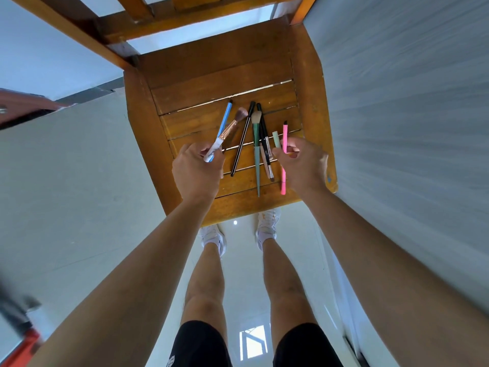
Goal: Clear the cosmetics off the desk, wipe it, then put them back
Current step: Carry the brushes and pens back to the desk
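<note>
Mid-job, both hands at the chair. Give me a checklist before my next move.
1. Left hand grip on blue pencil and rose-gold brush: ok, both pinched at their near ends.
2. Right hand grip on pink pencil and pale green stick: ok, fingers curled round them.
3. Black pencil and green brush resting flat on chair seat: ok.
4. Loose pile untangled: not ok, green brush overlaps dark brushes.
5. Held items lifted clear of the seat: cannot tell.

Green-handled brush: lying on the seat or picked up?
Lying down: the green-handled brush rests on the wooden seat, gripped by neither left hand nor right hand.
</note>
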Motion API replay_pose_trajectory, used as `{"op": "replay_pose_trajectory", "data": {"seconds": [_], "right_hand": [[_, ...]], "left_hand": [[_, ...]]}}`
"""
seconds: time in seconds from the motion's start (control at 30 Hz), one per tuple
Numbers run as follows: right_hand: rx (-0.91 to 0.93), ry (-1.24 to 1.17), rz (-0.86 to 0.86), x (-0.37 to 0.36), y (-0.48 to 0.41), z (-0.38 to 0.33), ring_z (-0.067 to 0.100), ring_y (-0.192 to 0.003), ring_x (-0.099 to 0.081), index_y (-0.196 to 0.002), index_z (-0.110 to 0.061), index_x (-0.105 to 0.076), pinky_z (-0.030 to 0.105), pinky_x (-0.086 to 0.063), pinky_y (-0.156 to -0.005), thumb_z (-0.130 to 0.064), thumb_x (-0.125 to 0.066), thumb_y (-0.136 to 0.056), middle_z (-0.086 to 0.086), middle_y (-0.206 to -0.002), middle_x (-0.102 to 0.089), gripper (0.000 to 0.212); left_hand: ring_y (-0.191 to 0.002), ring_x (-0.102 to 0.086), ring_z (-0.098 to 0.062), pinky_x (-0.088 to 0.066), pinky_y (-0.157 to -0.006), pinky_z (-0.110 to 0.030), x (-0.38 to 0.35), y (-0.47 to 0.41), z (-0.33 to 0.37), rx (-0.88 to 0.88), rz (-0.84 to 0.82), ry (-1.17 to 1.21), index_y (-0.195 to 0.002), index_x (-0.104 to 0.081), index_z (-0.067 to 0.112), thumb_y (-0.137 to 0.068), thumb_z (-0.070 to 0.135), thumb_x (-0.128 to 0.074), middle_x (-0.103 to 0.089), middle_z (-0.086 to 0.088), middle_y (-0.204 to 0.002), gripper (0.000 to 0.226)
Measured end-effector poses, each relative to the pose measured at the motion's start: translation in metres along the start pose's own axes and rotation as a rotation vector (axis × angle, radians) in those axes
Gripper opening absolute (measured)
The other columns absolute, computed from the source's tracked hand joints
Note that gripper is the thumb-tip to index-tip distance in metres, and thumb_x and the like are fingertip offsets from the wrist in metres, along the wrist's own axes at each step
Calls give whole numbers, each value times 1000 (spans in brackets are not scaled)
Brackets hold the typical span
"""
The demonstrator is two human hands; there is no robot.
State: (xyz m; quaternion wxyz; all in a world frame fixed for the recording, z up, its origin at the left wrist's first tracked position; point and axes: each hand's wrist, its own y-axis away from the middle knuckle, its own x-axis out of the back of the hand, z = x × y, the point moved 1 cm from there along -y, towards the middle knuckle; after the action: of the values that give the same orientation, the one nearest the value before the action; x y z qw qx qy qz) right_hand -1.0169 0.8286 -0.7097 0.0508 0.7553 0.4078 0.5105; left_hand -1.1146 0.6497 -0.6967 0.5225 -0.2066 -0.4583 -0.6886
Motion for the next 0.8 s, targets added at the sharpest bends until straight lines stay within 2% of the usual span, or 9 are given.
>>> {"op": "replay_pose_trajectory", "data": {"seconds": [0.1,0.23,0.37,0.4,0.47,0.53,0.63,0.7,0.8], "right_hand": [[5,-17,-3,10,5,-7,14,-80,-68,-112,-14,-74,14,-43,-59,-38,-73,-91,2,-99,-75,33],[5,-81,20,42,18,-33,13,-84,-69,-119,-14,-72,21,-51,-66,-39,-71,-92,1,-105,-75,38],[76,-149,19,96,41,-82,9,-79,-69,-111,-19,-74,29,-60,-69,-43,-68,-92,-3,-95,-75,31],[105,-160,17,110,47,-97,5,-76,-68,-106,-23,-75,26,-58,-65,-45,-68,-92,-7,-89,-74,27],[191,-195,28,148,66,-134,-5,-67,-65,-96,-31,-71,8,-47,-54,-47,-68,-91,-21,-76,-66,17],[284,-242,13,183,90,-172,-17,-72,-61,-92,-37,-65,0,-39,-48,-47,-67,-91,-27,-72,-61,10],[415,-254,-41,218,124,-221,-8,-72,-64,-97,-41,-66,5,-45,-53,-52,-65,-91,-26,-78,-65,13],[521,-263,-101,231,148,-252,-5,-71,-64,-103,-37,-70,7,-49,-56,-51,-65,-91,-25,-80,-66,19],[665,-262,-168,241,191,-302,-2,-70,-61,-110,-28,-72,2,-42,-49,-48,-65,-92,-23,-83,-63,27]], "left_hand": [[-78,-60,-13,-34,-57,-13,13,6,6,3,21,45,-110,-76,15,-90,34,-69,-73,0,-100,28],[-73,-58,-12,-34,-57,-11,50,20,30,6,67,84,-106,-77,16,-91,32,-68,-73,3,-94,23],[-73,-62,-17,-42,-60,-17,115,42,70,44,137,167,-102,-77,15,-90,29,-69,-73,0,-89,20],[-73,-62,-16,-42,-61,-17,132,47,81,52,161,191,-101,-77,16,-90,29,-69,-73,0,-89,19],[-72,-61,-14,-42,-62,-16,176,63,108,35,221,249,-102,-77,16,-90,29,-69,-72,1,-88,20],[-71,-61,-12,-46,-62,-19,224,83,130,-9,293,281,-101,-77,15,-90,31,-69,-71,4,-86,21],[-71,-63,-13,-53,-65,-25,290,115,149,-68,422,327,-98,-77,16,-88,30,-71,-72,3,-83,19],[-70,-63,-12,-51,-64,-21,330,141,151,-82,526,370,-98,-77,15,-87,26,-73,-70,5,-81,16],[-70,-63,-4,-46,-61,-11,383,178,143,-75,641,424,-95,-76,16,-86,23,-74,-66,14,-75,11]]}}
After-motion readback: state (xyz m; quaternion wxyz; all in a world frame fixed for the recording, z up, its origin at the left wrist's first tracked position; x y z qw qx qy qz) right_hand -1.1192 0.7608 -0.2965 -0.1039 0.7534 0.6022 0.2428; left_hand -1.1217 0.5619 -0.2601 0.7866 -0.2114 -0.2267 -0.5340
